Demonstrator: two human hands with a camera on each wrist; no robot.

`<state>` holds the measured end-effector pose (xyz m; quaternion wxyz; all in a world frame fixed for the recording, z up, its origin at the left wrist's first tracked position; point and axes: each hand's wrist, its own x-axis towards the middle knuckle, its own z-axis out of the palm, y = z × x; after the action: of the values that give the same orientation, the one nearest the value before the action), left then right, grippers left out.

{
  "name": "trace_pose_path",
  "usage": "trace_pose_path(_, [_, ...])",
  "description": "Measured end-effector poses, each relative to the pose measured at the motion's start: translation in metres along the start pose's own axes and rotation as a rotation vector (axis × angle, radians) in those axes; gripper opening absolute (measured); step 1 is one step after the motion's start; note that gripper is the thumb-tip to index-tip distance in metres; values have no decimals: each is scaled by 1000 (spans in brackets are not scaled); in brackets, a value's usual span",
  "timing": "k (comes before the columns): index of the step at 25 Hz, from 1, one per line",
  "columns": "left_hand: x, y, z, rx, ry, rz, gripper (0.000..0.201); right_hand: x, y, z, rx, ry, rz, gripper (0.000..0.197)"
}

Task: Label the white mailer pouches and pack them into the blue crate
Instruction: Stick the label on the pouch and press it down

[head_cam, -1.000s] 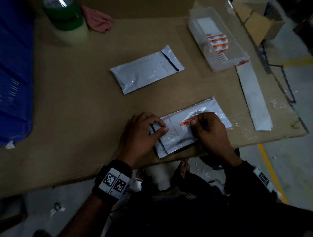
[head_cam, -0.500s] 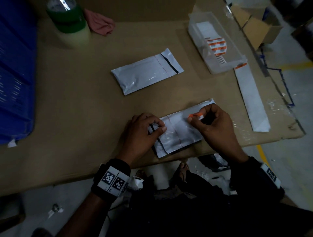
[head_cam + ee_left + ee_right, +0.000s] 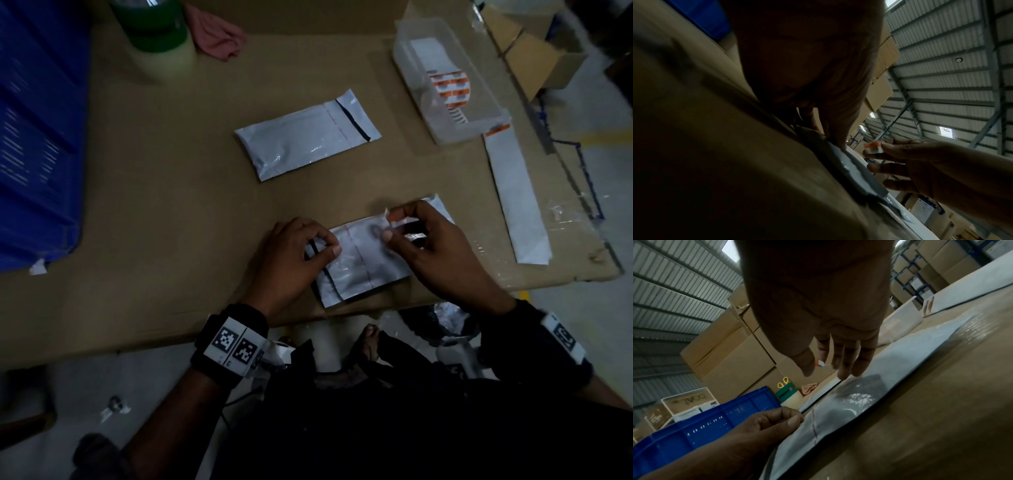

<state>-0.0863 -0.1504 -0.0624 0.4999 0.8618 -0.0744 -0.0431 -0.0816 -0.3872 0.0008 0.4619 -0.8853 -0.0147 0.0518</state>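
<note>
A white mailer pouch [image 3: 359, 267] lies at the table's near edge. My left hand [image 3: 298, 253] pinches its flap end and holds it down; the right wrist view shows that pouch [image 3: 890, 382] and the left hand [image 3: 772, 423] too. My right hand [image 3: 418, 236] hovers just above the pouch's right half, pinching a small orange-and-white label [image 3: 392, 217] between thumb and forefinger. The left wrist view shows the label [image 3: 873, 147] lifted off the pouch [image 3: 855, 170]. A second white pouch [image 3: 308, 135] lies further back. The blue crate [image 3: 30, 137] stands at the left.
A clear tray [image 3: 493, 126] with a label roll [image 3: 448, 90] sits at the back right, a white backing strip [image 3: 517, 192] trailing from it. A green-capped jar [image 3: 157, 34] and a pink cloth [image 3: 215, 32] are at the back. Cardboard boxes [image 3: 544, 58] stand beyond the table's right edge.
My right hand has lifted the orange label off the pouch's middle and drawn it up and to the right. My left hand has stayed on the flap end.
</note>
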Motion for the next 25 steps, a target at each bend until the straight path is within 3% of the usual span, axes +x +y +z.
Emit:
trace_pose_path(3, [0, 1, -2, -15, -6, -4, 4, -1, 2, 1, -16, 80, -39, 28])
trace_pose_path(8, [0, 2, -2, 3, 1, 14, 4, 2, -6, -1, 217, 204, 43, 20])
trace_pose_path(13, [0, 3, -3, 6, -4, 3, 4, -1, -9, -4, 273, 111, 22, 26])
trace_pose_path(21, [0, 1, -2, -7, -4, 12, 3, -1, -5, -6, 231, 144, 45, 21])
trace_pose_path(25, [1, 2, -1, -7, 8, 6, 5, 1, -2, -9, 136, 90, 19, 23])
